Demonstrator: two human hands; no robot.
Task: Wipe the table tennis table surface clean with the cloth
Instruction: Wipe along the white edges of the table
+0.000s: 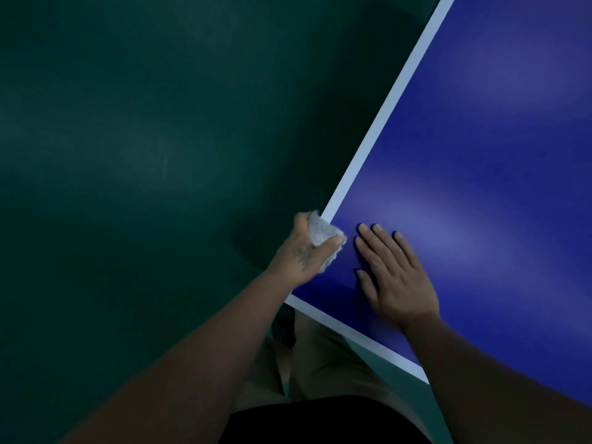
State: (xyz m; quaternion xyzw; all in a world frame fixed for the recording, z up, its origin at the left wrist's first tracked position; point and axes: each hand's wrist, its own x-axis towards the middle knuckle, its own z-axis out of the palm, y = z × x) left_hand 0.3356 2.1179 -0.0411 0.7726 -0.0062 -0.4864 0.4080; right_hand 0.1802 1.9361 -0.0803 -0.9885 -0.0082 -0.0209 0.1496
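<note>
The blue table tennis table (480, 155) fills the right side of the view, with white lines along its left and near edges. Its near left corner lies close to my body. My left hand (304, 251) grips a bunched white cloth (322, 233) at the table's left edge, close to that corner. My right hand (394, 277) lies flat on the blue surface just right of the cloth, fingers straight and spread, holding nothing.
A dark green floor (128, 155) spreads over the whole left side. My legs in khaki trousers (320, 363) and a black shirt hem stand at the table's near corner. The white edge line (384, 107) runs diagonally up and to the right.
</note>
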